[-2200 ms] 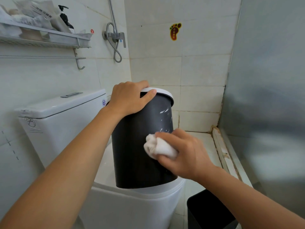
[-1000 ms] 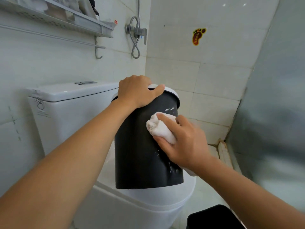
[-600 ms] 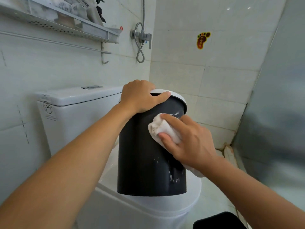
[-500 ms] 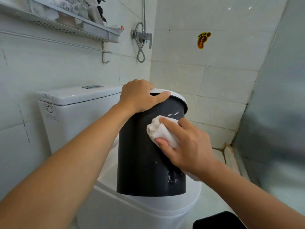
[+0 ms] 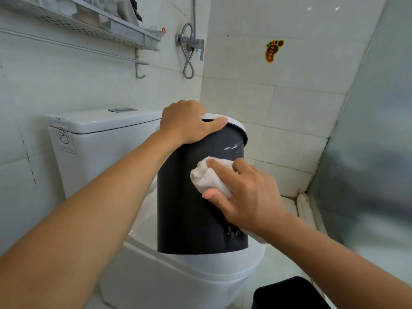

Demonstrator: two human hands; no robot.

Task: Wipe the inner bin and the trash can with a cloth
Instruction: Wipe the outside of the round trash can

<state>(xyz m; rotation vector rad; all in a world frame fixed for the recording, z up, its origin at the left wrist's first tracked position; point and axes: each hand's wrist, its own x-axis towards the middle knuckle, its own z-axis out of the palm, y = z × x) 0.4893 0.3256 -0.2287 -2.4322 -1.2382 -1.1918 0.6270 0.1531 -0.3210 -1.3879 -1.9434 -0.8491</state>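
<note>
A dark grey trash can with a white top rim stands upright on the closed toilet lid. My left hand grips its rim from above, thumb along the front edge. My right hand holds a bunched white cloth against the can's upper right side, below some white smears. A black inner bin stands on the floor at the bottom right, only its top showing.
The white toilet tank is behind the can on the left. A metal shelf with toiletries and a towel bar hang on the left wall. A shower valve and hose are in the corner. A frosted panel is on the right.
My right hand has slid the cloth from low on the can's side up to just under the rim, then slightly down. My left hand has kept its grip on the rim.
</note>
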